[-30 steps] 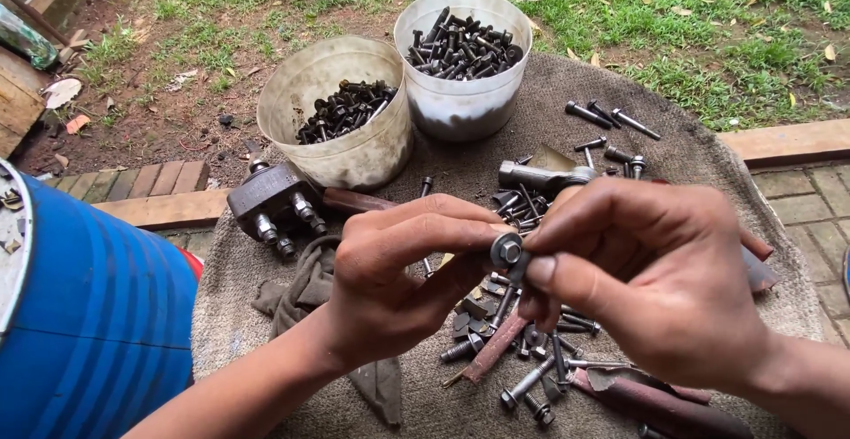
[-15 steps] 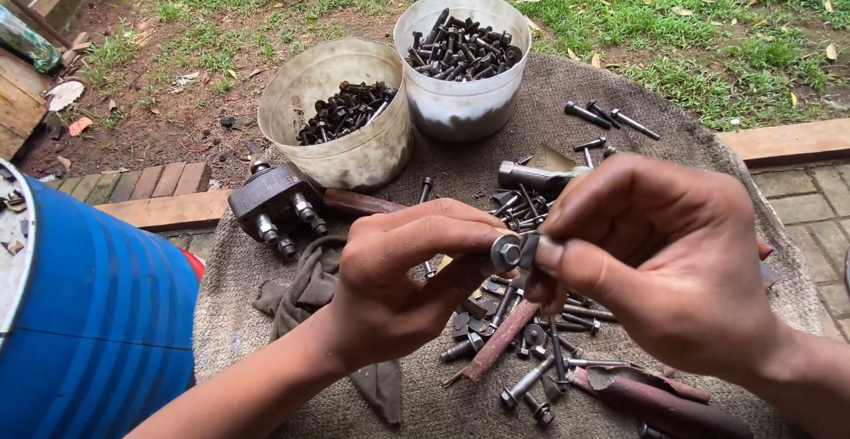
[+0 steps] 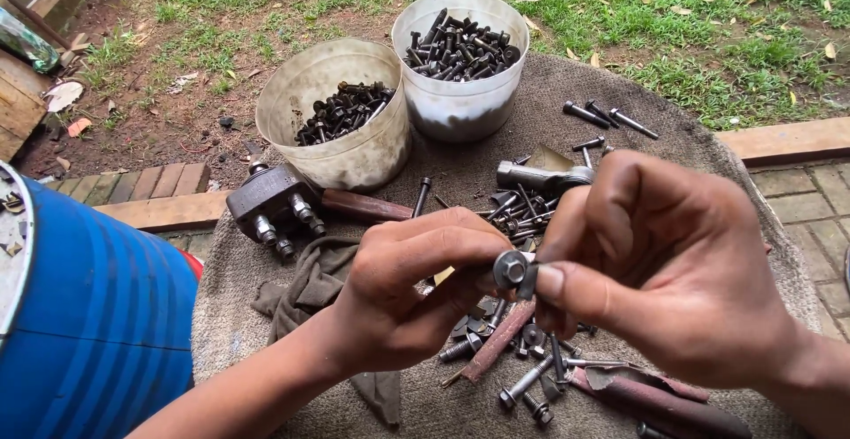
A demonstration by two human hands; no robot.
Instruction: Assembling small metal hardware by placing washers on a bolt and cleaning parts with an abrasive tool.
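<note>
The bolt (image 3: 512, 270) sits pinched between your left hand (image 3: 403, 293) and right hand (image 3: 660, 266), both grips clamped on it above the scattered bolts (image 3: 522, 377) on the sackcloth-covered surface (image 3: 682, 138).

Outdoor yard workspace: grass (image 3: 708, 32), brick paving (image 3: 797, 200), bolt-filled tubs (image 3: 460, 58) on sackcloth (image 3: 673, 138).

bolt (image 3: 512, 269): dull grey metal | tubs (image 3: 341, 116): grimy plastic | mat (image 3: 673, 151): rough cloth
</note>
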